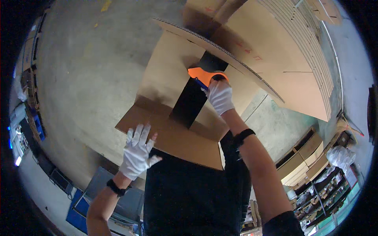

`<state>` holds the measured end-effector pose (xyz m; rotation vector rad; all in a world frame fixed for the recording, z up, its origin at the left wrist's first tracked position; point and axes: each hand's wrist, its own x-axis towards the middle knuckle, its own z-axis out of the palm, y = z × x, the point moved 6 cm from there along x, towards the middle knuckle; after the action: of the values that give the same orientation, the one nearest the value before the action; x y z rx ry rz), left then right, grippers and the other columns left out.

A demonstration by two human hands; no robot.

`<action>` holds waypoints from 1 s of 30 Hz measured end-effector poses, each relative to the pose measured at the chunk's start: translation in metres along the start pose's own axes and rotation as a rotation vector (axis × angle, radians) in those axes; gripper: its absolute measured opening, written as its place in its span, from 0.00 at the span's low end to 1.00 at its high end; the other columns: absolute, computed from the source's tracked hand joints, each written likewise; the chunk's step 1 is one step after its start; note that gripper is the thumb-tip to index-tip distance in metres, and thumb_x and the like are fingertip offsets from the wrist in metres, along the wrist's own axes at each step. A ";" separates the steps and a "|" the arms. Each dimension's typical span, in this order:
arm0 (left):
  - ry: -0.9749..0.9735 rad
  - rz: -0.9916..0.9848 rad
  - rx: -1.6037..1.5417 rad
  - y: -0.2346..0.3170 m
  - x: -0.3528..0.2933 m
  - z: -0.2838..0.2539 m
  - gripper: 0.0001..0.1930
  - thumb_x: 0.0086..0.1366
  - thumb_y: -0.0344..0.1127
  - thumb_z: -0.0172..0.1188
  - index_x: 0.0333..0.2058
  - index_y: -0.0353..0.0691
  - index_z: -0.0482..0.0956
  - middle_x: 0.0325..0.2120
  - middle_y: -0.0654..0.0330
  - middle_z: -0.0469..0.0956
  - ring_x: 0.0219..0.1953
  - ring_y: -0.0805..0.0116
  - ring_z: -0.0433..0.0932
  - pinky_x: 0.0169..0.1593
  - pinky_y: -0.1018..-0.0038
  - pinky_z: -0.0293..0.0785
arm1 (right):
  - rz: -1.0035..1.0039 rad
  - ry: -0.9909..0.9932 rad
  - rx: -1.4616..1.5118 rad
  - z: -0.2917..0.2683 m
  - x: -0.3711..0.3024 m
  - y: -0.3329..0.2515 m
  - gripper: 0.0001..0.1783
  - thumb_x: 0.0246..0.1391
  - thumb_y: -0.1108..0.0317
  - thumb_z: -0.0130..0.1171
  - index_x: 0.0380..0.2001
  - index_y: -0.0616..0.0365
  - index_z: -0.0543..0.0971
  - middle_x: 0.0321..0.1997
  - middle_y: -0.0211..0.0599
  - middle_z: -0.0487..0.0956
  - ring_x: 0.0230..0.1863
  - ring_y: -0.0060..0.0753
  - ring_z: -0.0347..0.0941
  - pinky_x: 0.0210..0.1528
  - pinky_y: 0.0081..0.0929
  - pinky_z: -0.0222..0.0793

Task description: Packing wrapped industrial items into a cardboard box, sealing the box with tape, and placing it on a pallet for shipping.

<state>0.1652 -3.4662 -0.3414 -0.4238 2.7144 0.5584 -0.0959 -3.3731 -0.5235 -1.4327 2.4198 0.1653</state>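
Note:
An open cardboard box (160, 72) stands in front of me, its near flap (181, 143) and far flap (224, 55) folded outward. A wide black strip (189, 103) runs along the middle between the flaps; what it is made of I cannot tell. My right hand (220, 96), in a white glove, grips an orange tape dispenser (205, 74) over the far part of this strip. By the near flap's left edge is my left hand (138, 153), also gloved, with its fingers spread and the fingertips over the cardboard. Whether they press on it I cannot tell.
A stack of flat cardboard sheets (291, 63) leans beyond the box at the far right. More cardboard (303, 159) and a cluttered shelf (327, 196) stand to the right. Concrete floor (94, 78) spreads to the left, with a grey-blue cart (104, 183) near my left arm.

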 end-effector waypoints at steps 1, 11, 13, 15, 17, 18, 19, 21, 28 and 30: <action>-0.020 -0.016 -0.021 -0.012 -0.001 0.012 0.32 0.49 0.52 0.65 0.55 0.53 0.72 0.55 0.46 0.64 0.58 0.44 0.62 0.61 0.44 0.56 | 0.036 -0.061 0.160 -0.012 0.005 -0.005 0.24 0.45 0.46 0.63 0.32 0.57 0.76 0.24 0.41 0.76 0.28 0.45 0.74 0.30 0.36 0.72; -0.113 -1.048 -0.153 -0.074 0.140 0.088 0.69 0.31 0.60 0.77 0.67 0.46 0.41 0.67 0.41 0.39 0.69 0.38 0.39 0.66 0.46 0.43 | 0.260 0.118 0.170 -0.186 0.027 0.105 0.17 0.49 0.57 0.67 0.37 0.57 0.80 0.32 0.34 0.82 0.29 0.29 0.77 0.32 0.29 0.73; -0.029 -1.068 -0.162 -0.076 0.121 0.119 0.70 0.31 0.60 0.77 0.67 0.44 0.39 0.67 0.41 0.38 0.69 0.38 0.39 0.66 0.46 0.43 | 0.270 0.061 0.912 -0.136 0.000 0.064 0.19 0.53 0.55 0.63 0.43 0.55 0.79 0.35 0.40 0.82 0.31 0.33 0.78 0.33 0.29 0.73; 0.129 -1.030 -0.236 -0.064 0.124 0.120 0.72 0.31 0.60 0.77 0.68 0.43 0.35 0.67 0.40 0.38 0.69 0.38 0.39 0.67 0.47 0.43 | 0.108 0.509 1.065 -0.081 -0.034 0.063 0.15 0.50 0.59 0.66 0.36 0.57 0.78 0.24 0.34 0.80 0.24 0.29 0.77 0.26 0.27 0.70; 0.286 -0.907 -0.256 -0.061 0.118 0.121 0.70 0.32 0.61 0.75 0.68 0.42 0.38 0.67 0.41 0.38 0.69 0.41 0.39 0.67 0.47 0.42 | 0.288 0.338 0.846 -0.022 -0.060 0.040 0.17 0.46 0.59 0.69 0.33 0.59 0.77 0.25 0.41 0.79 0.24 0.42 0.77 0.27 0.34 0.72; 0.439 -0.781 -0.248 -0.065 0.109 0.116 0.68 0.33 0.61 0.74 0.68 0.42 0.40 0.68 0.41 0.37 0.70 0.43 0.38 0.67 0.46 0.41 | 0.143 0.400 0.917 -0.038 -0.049 0.004 0.19 0.45 0.58 0.69 0.34 0.60 0.76 0.24 0.43 0.78 0.23 0.44 0.77 0.26 0.35 0.72; 0.442 -0.634 -0.208 -0.054 0.121 0.106 0.62 0.38 0.58 0.72 0.67 0.41 0.45 0.68 0.45 0.42 0.70 0.47 0.42 0.68 0.51 0.42 | 0.121 0.396 0.766 -0.029 -0.045 0.005 0.16 0.47 0.59 0.68 0.32 0.59 0.78 0.25 0.38 0.80 0.25 0.37 0.78 0.27 0.32 0.72; 0.385 -0.355 -0.124 -0.040 0.141 0.106 0.58 0.41 0.56 0.70 0.66 0.40 0.48 0.67 0.46 0.45 0.69 0.48 0.45 0.68 0.54 0.44 | 0.099 0.384 0.618 -0.028 -0.043 0.005 0.12 0.49 0.60 0.67 0.30 0.57 0.80 0.26 0.34 0.81 0.26 0.30 0.78 0.28 0.28 0.71; 0.235 -0.125 -0.053 -0.044 0.150 0.112 0.45 0.52 0.52 0.62 0.65 0.41 0.55 0.67 0.53 0.51 0.69 0.55 0.49 0.69 0.59 0.45 | 0.227 -0.479 1.634 -0.038 -0.044 -0.005 0.25 0.45 0.45 0.68 0.31 0.60 0.81 0.22 0.32 0.79 0.19 0.21 0.74 0.23 0.25 0.71; 0.223 -0.129 0.018 -0.041 0.153 0.113 0.43 0.53 0.53 0.61 0.64 0.40 0.56 0.67 0.52 0.51 0.69 0.54 0.50 0.68 0.59 0.46 | 0.170 -0.693 0.879 -0.023 -0.046 0.008 0.26 0.47 0.45 0.67 0.34 0.60 0.81 0.24 0.32 0.80 0.21 0.19 0.73 0.25 0.24 0.72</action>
<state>0.0716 -3.4877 -0.5113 -0.6884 2.8728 0.4758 -0.0874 -3.3373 -0.4873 -0.6193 1.6721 -0.2902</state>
